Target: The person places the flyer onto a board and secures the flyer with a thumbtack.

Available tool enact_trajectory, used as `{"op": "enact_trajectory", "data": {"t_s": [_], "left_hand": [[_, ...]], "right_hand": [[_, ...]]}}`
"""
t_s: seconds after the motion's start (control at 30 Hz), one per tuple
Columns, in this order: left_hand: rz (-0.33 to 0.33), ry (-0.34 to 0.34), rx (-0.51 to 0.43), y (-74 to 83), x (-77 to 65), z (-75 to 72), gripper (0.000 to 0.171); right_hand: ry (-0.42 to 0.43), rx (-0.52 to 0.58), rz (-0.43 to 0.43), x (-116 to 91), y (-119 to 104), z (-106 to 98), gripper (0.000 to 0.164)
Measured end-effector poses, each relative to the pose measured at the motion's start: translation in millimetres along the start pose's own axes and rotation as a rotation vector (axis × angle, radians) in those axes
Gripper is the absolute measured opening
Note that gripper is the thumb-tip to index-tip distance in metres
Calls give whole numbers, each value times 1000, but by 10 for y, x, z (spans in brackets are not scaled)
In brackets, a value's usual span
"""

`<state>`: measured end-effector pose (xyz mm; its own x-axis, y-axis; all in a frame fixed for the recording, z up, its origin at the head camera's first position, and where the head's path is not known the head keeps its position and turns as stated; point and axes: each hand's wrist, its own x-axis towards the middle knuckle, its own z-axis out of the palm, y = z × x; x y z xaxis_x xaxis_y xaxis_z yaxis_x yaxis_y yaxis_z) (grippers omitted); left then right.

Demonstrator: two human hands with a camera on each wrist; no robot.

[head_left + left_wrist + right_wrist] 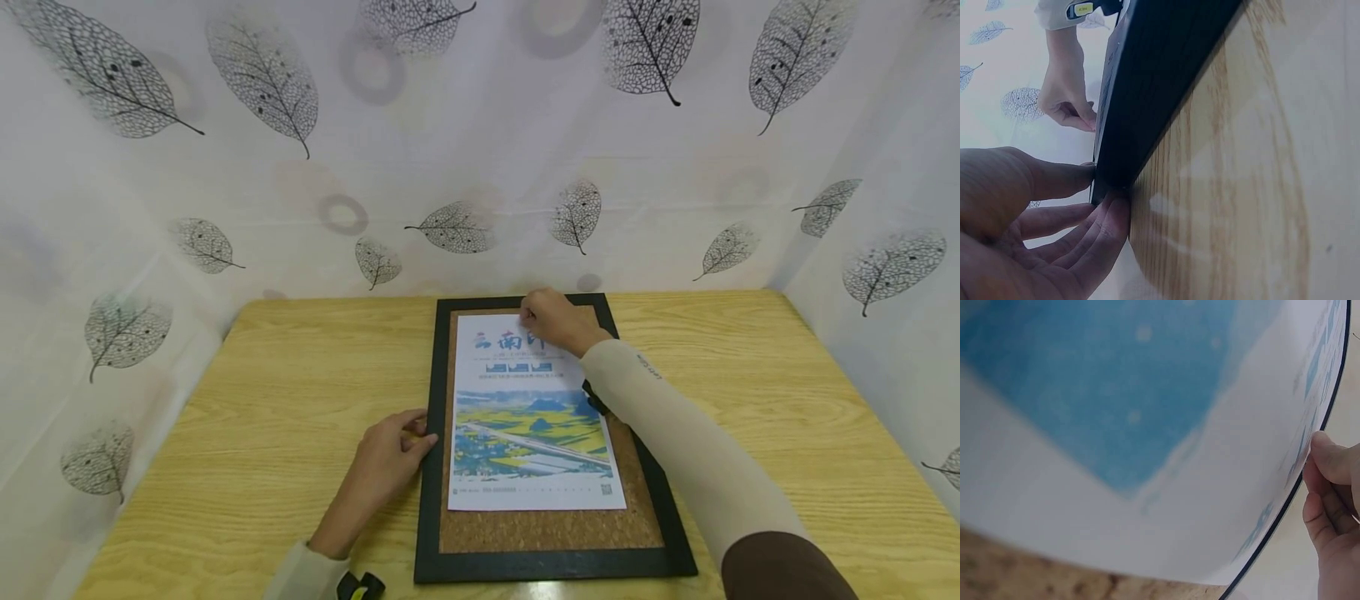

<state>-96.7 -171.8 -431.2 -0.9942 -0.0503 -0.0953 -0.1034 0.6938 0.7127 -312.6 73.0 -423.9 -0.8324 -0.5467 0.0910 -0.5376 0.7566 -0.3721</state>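
Observation:
A printed poster (532, 437) with blue lettering and a landscape lies on a cork board (551, 530) with a black frame. My left hand (386, 454) holds the frame's left side. In the left wrist view, its thumb (1063, 180) touches the upper edge and its fingers (1107, 234) bear against the outer side near the table. At the poster's top edge, my right hand (557, 321) has thumb and index finger pinched together, seen also in the right wrist view by the thumb (1329, 453). Whether anything small sits between those fingertips is hidden. The hand covers the poster's upper right part.
The board lies on a light wooden table (322, 367). White cloth (480, 167) printed with dark leaves hangs behind the table and along both sides. My right forearm (682, 442) reaches across the board's right edge.

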Motion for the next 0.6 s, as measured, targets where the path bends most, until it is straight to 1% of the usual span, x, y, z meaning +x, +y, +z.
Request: {"op": "enact_trajectory", "data": {"t_s": [0.23, 0.43, 0.6], "left_hand": [[-5, -1, 4, 0, 0, 1, 39], [4, 2, 7, -7, 0, 0, 38], [7, -3, 3, -6, -5, -7, 38]], "right_hand": [[-6, 12, 2, 7, 5, 16, 11], [6, 36, 0, -1, 13, 27, 6], [11, 37, -4, 4, 26, 35, 7]]}}
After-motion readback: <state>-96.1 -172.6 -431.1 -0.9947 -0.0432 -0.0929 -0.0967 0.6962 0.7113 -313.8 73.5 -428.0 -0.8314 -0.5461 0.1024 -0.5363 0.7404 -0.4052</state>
